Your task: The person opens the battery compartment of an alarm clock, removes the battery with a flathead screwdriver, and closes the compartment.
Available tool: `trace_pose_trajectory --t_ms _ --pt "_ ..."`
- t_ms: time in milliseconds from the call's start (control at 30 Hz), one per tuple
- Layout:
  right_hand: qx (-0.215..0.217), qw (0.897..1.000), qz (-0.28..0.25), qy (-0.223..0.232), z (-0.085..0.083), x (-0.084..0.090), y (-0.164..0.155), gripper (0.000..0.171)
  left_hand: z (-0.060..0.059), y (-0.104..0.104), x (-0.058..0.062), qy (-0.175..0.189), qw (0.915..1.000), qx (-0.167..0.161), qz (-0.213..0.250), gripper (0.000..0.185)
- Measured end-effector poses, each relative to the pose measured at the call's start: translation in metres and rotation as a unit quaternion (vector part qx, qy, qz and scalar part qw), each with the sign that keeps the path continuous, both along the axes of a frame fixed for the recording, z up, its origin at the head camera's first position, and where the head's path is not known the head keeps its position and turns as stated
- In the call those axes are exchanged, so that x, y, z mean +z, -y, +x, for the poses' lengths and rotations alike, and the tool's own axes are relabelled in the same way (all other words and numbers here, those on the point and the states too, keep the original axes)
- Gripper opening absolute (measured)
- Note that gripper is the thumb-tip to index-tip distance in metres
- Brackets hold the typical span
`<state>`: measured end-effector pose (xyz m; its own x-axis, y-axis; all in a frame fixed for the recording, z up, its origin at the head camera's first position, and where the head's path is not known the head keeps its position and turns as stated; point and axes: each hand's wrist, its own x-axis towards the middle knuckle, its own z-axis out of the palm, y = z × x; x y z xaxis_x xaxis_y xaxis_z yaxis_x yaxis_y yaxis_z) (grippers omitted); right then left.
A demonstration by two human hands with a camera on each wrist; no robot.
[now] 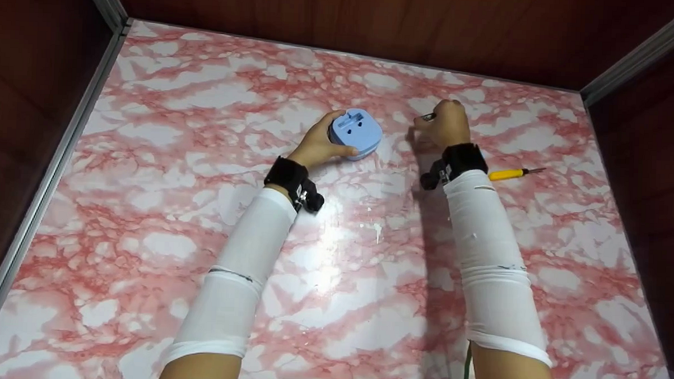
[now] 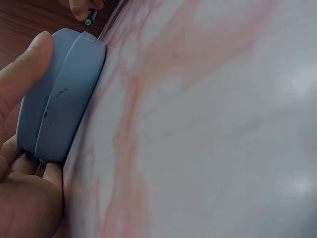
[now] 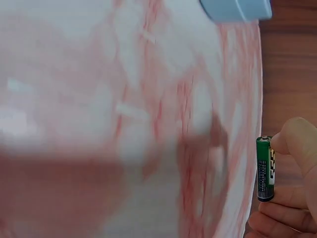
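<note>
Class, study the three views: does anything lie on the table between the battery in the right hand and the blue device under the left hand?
Nothing visible does. Only bare marble table separates the battery, pinched in the right hand, from the blue device gripped by the left hand. The yellow screwdriver lies off to the side.

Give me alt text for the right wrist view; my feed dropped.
The right hand pinches a small green battery upright between its fingertips, above the edge of a pink marbled table. A corner of a blue plastic case shows at the top of the picture, apart from the battery.
</note>
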<state>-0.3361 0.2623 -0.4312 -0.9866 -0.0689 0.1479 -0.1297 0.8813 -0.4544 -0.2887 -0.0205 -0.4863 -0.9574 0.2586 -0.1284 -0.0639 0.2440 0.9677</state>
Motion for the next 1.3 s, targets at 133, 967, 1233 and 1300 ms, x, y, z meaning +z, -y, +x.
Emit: trace_pose_trajectory --t_ms 133,967,1233,1300 --pt "-0.019 1.0 -0.001 0.011 0.0 0.003 -0.012 0.049 0.0 0.0 0.0 0.0 1.0 0.0 -0.005 0.099" --pt "-0.055 0.998 0.016 0.007 0.005 0.004 -0.082 0.054 -0.002 0.0 -0.002 0.002 1.0 0.007 0.002 0.1" --pt "-0.07 0.997 0.028 0.022 0.01 0.002 -0.102 0.052 -0.001 -0.001 -0.001 0.003 1.0 0.007 -0.002 0.1" --pt "-0.076 0.996 0.032 0.03 0.011 0.003 -0.106 0.053 -0.002 -0.001 -0.001 0.003 1.0 0.008 -0.002 0.1"
